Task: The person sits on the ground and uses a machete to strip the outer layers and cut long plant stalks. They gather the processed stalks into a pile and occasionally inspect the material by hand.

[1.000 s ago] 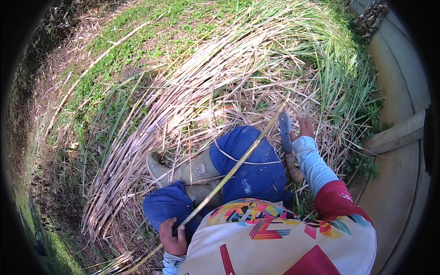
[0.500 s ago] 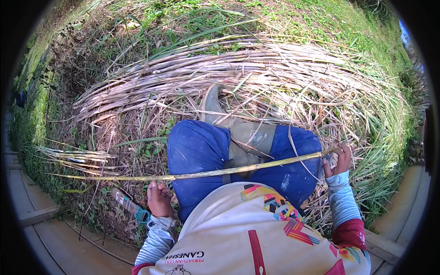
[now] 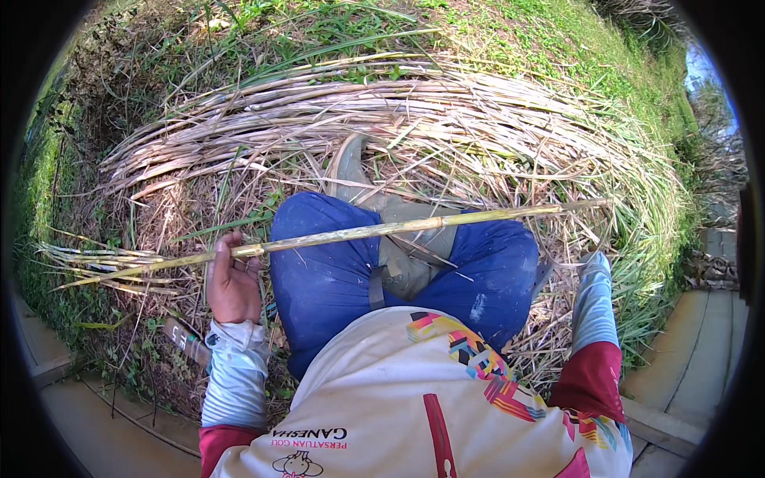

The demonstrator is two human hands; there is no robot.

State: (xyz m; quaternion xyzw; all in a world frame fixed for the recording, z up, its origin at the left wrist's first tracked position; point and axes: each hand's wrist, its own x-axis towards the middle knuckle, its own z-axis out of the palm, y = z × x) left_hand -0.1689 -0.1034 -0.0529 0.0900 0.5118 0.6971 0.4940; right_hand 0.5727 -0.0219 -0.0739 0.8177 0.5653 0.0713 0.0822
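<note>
One cane stalk (image 3: 358, 233), long and yellow-green, across both knees, near level, tilted up a little to the right. Left hand (image 3: 233, 279) wrapped around it toward its left part, fingers (image 3: 225, 251) curled over the top. Leafy left tip past the hand, over dry leaves. Right tip free above the straw, well past the right knee. Right hand hidden behind the blue knee and straw; only the pale sleeve (image 3: 594, 299) visible, so grip cannot be told, and no contact with the stalk seen. Half a second ago: right hand up at the stalk's right end, stalk lower across the thighs; now off that end and dropped to the side. Left hand shifted from beside the hip up onto the stalk. One second ago: stalk steeply diagonal, knife in the right hand. Now a knife (image 3: 185, 341) on the ground just beside the left wrist, untouched. Cane pile (image 3: 414, 119) curving beyond the boot (image 3: 351, 171), apart from the held stalk. Blue trousers (image 3: 335, 279) under the stalk's middle. Concrete edge (image 3: 701, 350) at right.
</note>
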